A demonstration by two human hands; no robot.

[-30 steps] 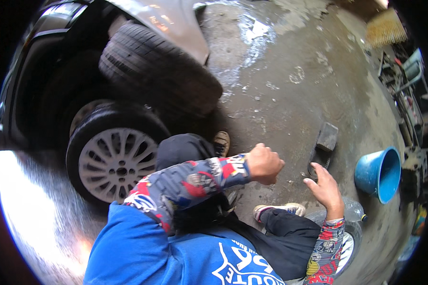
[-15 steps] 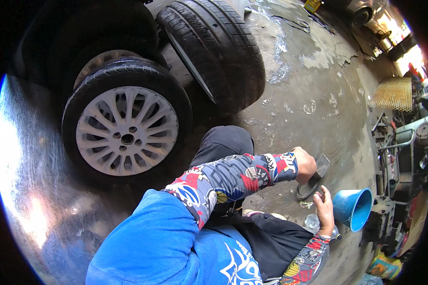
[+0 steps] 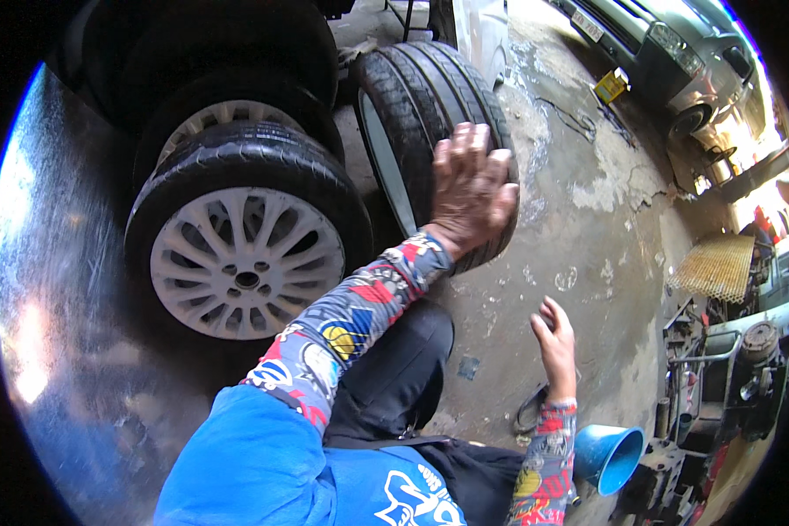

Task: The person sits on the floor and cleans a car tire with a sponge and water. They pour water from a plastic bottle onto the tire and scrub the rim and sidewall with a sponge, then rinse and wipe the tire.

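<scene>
I see open floor (image 3: 618, 254) right of the grooved tire (image 3: 422, 110). The spoked wheel (image 3: 247, 280) blocks the left; passing between them seems tight in that shadow.

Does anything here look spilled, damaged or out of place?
The floor looks blotchy: irregular pale patches lie to the right of the tyre at the left hand, where surrounding floor is darker grey. Whether that's a spill or wear, I can't tell. Nothing else stands out.
</scene>
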